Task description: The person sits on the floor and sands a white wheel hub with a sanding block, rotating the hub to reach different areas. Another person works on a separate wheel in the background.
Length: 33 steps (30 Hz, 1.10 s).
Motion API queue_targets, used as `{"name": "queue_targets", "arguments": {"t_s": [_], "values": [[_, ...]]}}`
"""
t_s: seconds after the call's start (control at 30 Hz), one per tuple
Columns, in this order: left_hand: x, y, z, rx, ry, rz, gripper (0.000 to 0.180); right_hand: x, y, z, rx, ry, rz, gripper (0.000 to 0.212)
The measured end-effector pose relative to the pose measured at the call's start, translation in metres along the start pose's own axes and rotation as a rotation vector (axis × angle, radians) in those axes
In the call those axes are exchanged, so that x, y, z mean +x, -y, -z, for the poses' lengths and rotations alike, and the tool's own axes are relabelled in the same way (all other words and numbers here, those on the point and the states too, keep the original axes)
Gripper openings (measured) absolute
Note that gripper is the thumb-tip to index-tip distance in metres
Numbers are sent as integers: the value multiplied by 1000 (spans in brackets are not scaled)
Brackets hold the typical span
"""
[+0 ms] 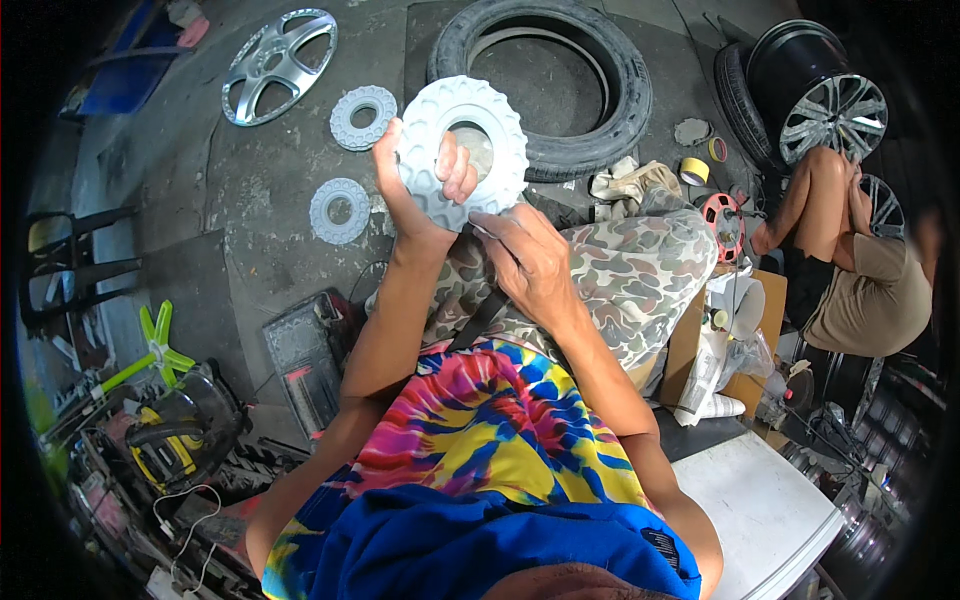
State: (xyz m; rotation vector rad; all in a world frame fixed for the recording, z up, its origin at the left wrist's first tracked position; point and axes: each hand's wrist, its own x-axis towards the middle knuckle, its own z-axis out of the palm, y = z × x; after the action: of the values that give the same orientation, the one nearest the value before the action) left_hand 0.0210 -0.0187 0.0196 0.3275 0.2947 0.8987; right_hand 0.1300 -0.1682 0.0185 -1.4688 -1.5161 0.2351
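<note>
A light grey ring-shaped disc (500, 125) with a scalloped, embossed rim is raised in front of me. My left hand (420, 226) is closed round it, the thumb on its outer left edge and the fingertips coming through the centre hole. Against the disc's lower edge, my right hand (533, 258) is pinched, thumb and fingers pressed together. Something small may be between those fingertips, but I cannot make it out. Two smaller grey rings of similar form lie on the floor to the left, an upper ring (345, 128) and a lower ring (324, 222).
Beyond the disc lies a black tyre (630, 95), with a silver wheel (235, 85) to its left. A person (870, 290) crouches at right by a dark wheel rim (800, 60). Nearby are yellow tape (694, 170), a red reel (708, 215) and a cardboard box (680, 350).
</note>
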Motion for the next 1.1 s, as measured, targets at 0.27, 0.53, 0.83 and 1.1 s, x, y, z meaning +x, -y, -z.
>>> {"name": "queue_targets", "arguments": {"t_s": [0.27, 0.53, 0.83, 1.1], "values": [[-3, 8, 4, 36, 80, -37, 58, 3, 7, 11, 220, 82, -350, 13], [-3, 10, -2, 141, 10, -59, 61, 10, 13, -3, 149, -24, -121, 15], [-4, 8, -2, 243, 58, -45, 65, 30, 10, 26, -113, 230, 210, 27], [-3, 7, 5, 120, 146, -19, 62, 10, 6, 18, 178, 247, -120, 17]]}}
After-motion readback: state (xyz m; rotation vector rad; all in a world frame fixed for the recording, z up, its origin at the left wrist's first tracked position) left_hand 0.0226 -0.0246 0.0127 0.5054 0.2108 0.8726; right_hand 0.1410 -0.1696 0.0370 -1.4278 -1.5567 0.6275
